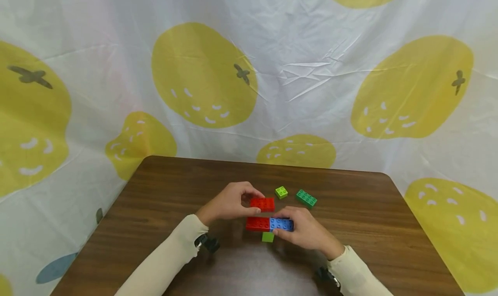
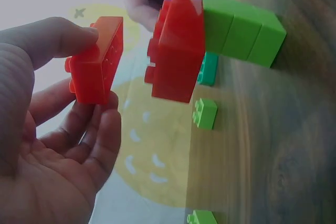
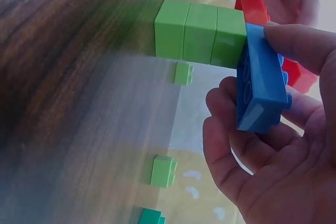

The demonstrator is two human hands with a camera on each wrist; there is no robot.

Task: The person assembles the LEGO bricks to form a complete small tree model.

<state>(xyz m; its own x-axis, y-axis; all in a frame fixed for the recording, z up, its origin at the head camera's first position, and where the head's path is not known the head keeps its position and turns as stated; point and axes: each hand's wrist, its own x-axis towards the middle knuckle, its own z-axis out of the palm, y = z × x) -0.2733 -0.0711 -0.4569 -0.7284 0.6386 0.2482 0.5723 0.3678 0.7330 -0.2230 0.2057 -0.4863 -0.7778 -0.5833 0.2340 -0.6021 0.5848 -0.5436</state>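
Two red bricks (image 1: 263, 205) (image 1: 256, 224), one blue brick (image 1: 281, 224)

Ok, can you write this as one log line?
left hand: holds red brick, unattached; right hand: holds blue brick; blue brick, other red brick: side by side atop green stack

2 red bricks (image 1: 262, 205), 1 blue brick (image 1: 287, 224), light-green stack (image 2: 244, 32), dark-green brick (image 1: 306, 198). Table (image 1: 163, 201): brown woodgrain. Cloth (image 1: 295, 106): white, yellow fruit print.

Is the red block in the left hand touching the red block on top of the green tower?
Apart. The left wrist view shows a gap, with the backdrop visible through it, between the held red block and the other red block.
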